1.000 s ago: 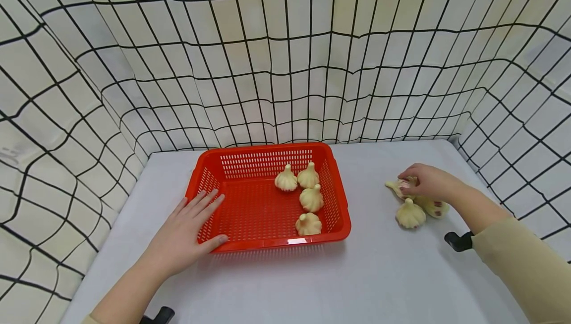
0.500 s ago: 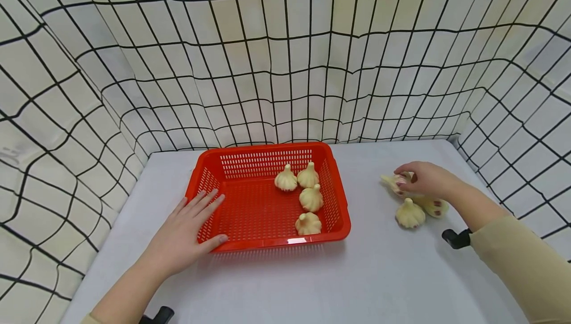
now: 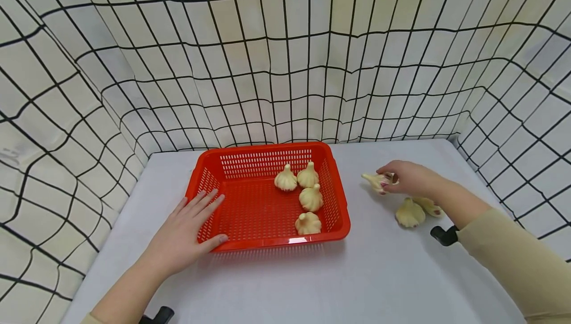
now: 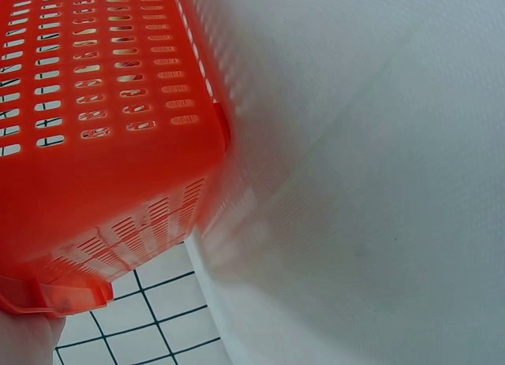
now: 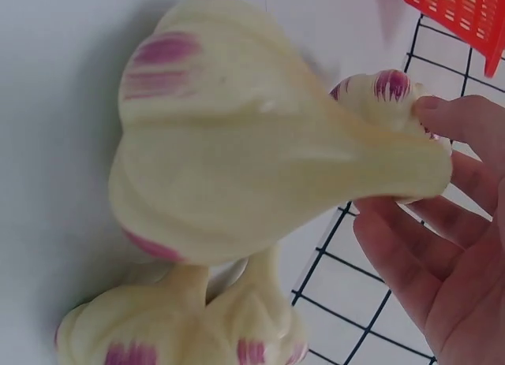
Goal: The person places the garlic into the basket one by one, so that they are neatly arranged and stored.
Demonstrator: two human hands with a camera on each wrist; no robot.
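My right hand (image 3: 412,180) pinches a garlic bulb (image 3: 378,182) above the table, its stem pointing left toward the basket. In the right wrist view the thumb and fingers hold that purple-streaked bulb (image 5: 387,97), partly hidden behind a nearer garlic bulb (image 5: 229,136). Below my right hand one pale garlic bulb (image 3: 410,213) sits on the table, with more garlic (image 3: 430,206) partly covered by the wrist. My left hand (image 3: 189,235) lies with spread, straight fingers over the left rim of a red plastic basket (image 3: 267,244). Several garlic bulbs (image 3: 311,198) are in the basket's right half.
A white-covered table (image 3: 285,289) carries everything. Black netting (image 3: 290,66) over white sheeting rises behind and along both sides. In the left wrist view the basket's slotted wall (image 4: 110,168) fills the upper left.
My right hand has moved left with the pinched garlic bulb, drawing it away from the other garlic on the table. The left hand and the basket have stayed in place.
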